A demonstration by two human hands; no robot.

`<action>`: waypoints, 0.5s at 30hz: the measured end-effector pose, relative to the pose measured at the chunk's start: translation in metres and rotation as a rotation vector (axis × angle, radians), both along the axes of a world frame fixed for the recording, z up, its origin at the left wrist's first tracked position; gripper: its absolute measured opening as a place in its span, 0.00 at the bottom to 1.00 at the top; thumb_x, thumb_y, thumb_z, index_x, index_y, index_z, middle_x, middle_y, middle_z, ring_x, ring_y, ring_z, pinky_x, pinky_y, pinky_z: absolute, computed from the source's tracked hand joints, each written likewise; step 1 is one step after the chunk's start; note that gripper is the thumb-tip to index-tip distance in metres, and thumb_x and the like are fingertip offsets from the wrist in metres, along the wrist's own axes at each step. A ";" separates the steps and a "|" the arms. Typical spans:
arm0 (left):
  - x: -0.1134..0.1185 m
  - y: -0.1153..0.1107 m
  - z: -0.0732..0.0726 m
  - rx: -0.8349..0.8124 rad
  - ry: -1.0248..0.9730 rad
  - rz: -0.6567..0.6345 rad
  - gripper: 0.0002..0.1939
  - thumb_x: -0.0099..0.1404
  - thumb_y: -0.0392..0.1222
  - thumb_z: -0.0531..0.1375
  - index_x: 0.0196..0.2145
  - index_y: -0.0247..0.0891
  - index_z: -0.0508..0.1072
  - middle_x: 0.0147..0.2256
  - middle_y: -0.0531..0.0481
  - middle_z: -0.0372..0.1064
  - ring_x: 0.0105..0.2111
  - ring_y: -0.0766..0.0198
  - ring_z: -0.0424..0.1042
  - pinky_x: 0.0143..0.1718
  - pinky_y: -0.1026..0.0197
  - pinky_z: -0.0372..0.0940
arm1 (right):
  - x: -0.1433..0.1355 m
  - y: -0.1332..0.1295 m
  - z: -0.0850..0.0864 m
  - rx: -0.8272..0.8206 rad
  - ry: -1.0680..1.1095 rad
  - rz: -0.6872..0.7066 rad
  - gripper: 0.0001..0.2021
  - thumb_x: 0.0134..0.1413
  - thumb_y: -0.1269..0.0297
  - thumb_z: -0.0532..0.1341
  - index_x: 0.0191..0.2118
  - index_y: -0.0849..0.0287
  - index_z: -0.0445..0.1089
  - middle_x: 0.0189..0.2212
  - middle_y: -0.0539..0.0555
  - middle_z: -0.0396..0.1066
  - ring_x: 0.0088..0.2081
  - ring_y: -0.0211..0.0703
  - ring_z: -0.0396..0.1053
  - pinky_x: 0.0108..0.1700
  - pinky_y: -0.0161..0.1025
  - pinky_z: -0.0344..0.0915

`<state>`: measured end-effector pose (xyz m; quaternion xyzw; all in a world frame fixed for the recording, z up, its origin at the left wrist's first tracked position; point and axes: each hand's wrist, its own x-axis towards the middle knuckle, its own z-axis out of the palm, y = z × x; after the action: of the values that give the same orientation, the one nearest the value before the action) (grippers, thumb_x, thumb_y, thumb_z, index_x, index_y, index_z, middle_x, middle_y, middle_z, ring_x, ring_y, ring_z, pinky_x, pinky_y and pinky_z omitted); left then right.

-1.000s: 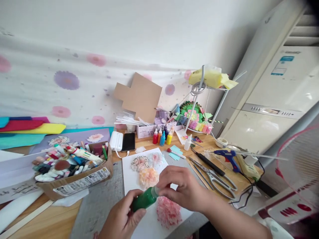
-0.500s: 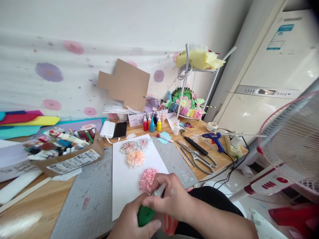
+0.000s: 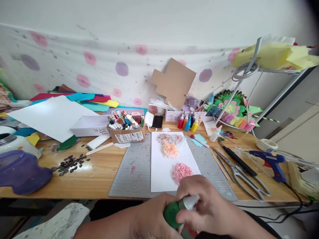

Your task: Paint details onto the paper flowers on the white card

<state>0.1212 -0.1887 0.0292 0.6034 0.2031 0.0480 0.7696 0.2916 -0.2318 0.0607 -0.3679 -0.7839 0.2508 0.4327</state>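
Observation:
A green bottle [image 3: 170, 214] with a pale pointed nozzle is held between both hands, low in the view and in front of the table edge. My left hand [image 3: 152, 215] is wrapped round the bottle's body. The fingers of my right hand [image 3: 204, 205] close round its nozzle end. Just beyond my hands lies a white sheet [image 3: 159, 169] on a grey cutting mat [image 3: 134, 166]. Crinkled clusters sit on the sheet: a pink-red one [image 3: 182, 172] nearest my right hand, an orange one [image 3: 170, 150], and two paler speckled ones at the top.
Right of the mat are large scissors [image 3: 245, 179], a black-handled tool [image 3: 236, 159] and a blue glue gun [image 3: 271, 161]. Behind stand several small paint bottles [image 3: 187, 124]. A box of markers [image 3: 128, 134], dark seeds [image 3: 72, 163] and a purple container [image 3: 22, 172] are at left.
The view has swung left, bringing the seeds and purple container into sight. Both hands still hold the green bottle.

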 end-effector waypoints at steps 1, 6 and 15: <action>-0.005 0.005 -0.001 -0.004 0.022 0.025 0.13 0.41 0.41 0.65 0.19 0.37 0.63 0.15 0.60 0.56 0.16 0.73 0.53 0.19 0.67 0.48 | 0.001 0.005 0.008 -0.039 -0.050 0.035 0.14 0.53 0.52 0.64 0.33 0.59 0.69 0.23 0.49 0.70 0.24 0.32 0.65 0.28 0.29 0.57; -0.025 0.028 -0.005 0.101 0.013 0.167 0.14 0.43 0.44 0.67 0.23 0.36 0.66 0.20 0.59 0.59 0.21 0.72 0.56 0.24 0.67 0.51 | -0.001 0.030 0.044 -0.169 -0.346 0.200 0.06 0.61 0.64 0.57 0.41 0.57 0.70 0.35 0.53 0.71 0.36 0.36 0.67 0.37 0.32 0.61; -0.042 0.048 -0.017 0.307 0.089 0.313 0.14 0.45 0.44 0.67 0.29 0.34 0.72 0.25 0.56 0.61 0.28 0.67 0.57 0.29 0.65 0.54 | -0.017 0.054 0.043 -0.126 -0.633 0.060 0.11 0.64 0.58 0.54 0.34 0.57 0.68 0.27 0.51 0.67 0.28 0.39 0.62 0.29 0.37 0.54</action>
<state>0.0789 -0.1409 0.0120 0.6761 0.3183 0.1706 0.6423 0.2743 -0.1775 0.1040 -0.4304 -0.8730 0.1845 0.1363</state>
